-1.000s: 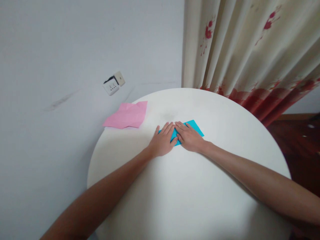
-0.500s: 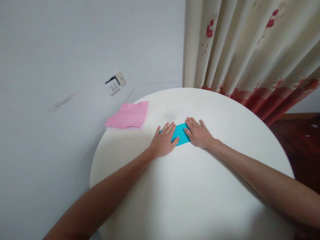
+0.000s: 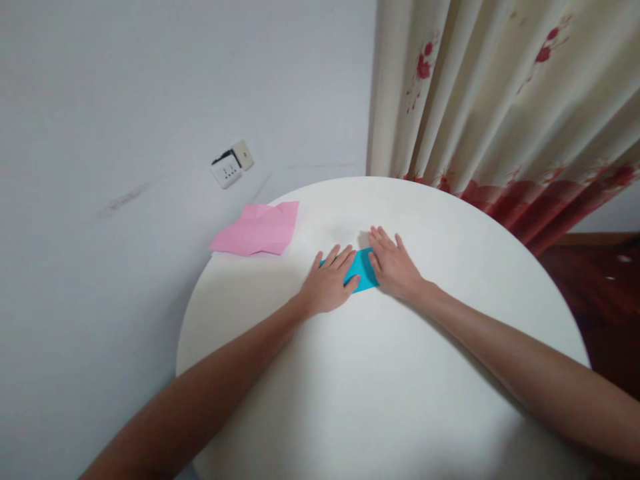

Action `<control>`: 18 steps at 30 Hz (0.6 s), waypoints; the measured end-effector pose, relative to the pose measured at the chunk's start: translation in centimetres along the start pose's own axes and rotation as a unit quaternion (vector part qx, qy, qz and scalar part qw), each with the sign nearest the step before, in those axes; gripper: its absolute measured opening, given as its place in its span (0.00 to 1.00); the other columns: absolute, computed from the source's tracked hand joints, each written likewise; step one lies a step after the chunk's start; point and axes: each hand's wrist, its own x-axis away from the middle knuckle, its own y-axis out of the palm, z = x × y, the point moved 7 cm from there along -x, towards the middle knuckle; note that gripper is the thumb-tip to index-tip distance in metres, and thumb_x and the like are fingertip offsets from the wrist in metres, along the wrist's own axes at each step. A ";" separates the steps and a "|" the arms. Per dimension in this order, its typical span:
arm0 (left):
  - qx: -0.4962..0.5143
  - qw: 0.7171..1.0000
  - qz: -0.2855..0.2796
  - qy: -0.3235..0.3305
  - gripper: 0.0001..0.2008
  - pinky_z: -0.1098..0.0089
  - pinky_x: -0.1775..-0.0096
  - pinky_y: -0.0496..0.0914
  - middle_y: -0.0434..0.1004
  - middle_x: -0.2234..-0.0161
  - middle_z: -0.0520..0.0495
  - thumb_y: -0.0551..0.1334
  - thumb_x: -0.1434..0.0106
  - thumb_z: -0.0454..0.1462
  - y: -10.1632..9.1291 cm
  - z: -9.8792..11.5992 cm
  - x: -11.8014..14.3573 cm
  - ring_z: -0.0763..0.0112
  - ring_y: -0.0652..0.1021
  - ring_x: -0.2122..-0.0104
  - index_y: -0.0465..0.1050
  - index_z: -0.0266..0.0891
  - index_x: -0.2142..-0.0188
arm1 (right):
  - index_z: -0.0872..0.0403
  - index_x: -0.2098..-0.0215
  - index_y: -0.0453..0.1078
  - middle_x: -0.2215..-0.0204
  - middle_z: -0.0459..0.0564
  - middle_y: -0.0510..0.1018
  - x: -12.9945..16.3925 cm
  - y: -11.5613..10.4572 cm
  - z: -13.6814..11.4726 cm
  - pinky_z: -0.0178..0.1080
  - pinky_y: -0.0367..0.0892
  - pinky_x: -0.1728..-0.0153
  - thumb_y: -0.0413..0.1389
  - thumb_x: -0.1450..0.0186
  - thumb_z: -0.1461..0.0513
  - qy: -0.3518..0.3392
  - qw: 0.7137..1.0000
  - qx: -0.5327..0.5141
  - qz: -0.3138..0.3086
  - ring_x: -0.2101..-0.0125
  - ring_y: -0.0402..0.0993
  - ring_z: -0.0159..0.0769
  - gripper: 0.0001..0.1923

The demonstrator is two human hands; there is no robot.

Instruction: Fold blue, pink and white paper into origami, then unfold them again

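Observation:
A small blue piece of paper point(image 3: 363, 270) lies on the white round table between my two hands. Flat over its left part rests my left hand point(image 3: 327, 280), fingers spread and thumb on the paper near its front edge. My right hand point(image 3: 394, 263) is at the paper's right end, fingers stretched forward and slightly raised, with a shadow beneath them. Whether its thumb touches the paper I cannot tell. Both ends of the paper are partly hidden by the hands.
Creased pink paper point(image 3: 260, 230) lies at the table's left rear edge. The white table point(image 3: 380, 373) stands against a wall with a socket point(image 3: 227, 171). A patterned curtain point(image 3: 480, 100) hangs behind it on the right.
My right hand has lifted slightly and its fingertips have shifted forward and off the paper. The left hand stays pressed on the blue paper.

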 end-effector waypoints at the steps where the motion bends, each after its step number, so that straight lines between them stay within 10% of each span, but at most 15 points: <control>1: -0.002 1.000 -0.002 0.003 0.31 0.44 0.34 0.49 0.45 0.28 0.48 0.45 0.27 0.49 0.0 0.0 0.0 0.54 0.49 0.30 0.46 0.41 0.29 | 0.66 0.30 0.50 0.30 0.60 0.51 0.1 0.6 -0.9 0.56 0.44 0.33 0.37 0.27 0.61 -0.026 0.999 0.001 -0.023 0.30 0.43 0.47 0.29; 18: -0.015 0.998 -0.050 -0.020 0.38 0.42 0.35 0.51 0.41 0.29 0.35 0.40 0.28 0.55 0.1 -0.8 0.6 0.51 0.48 0.30 0.44 0.30 0.29 | 0.63 0.29 0.49 0.30 0.59 0.50 0.4 2.3 -1.7 0.55 0.45 0.33 0.36 0.26 0.52 -0.068 0.994 0.010 -0.086 0.30 0.44 0.46 0.33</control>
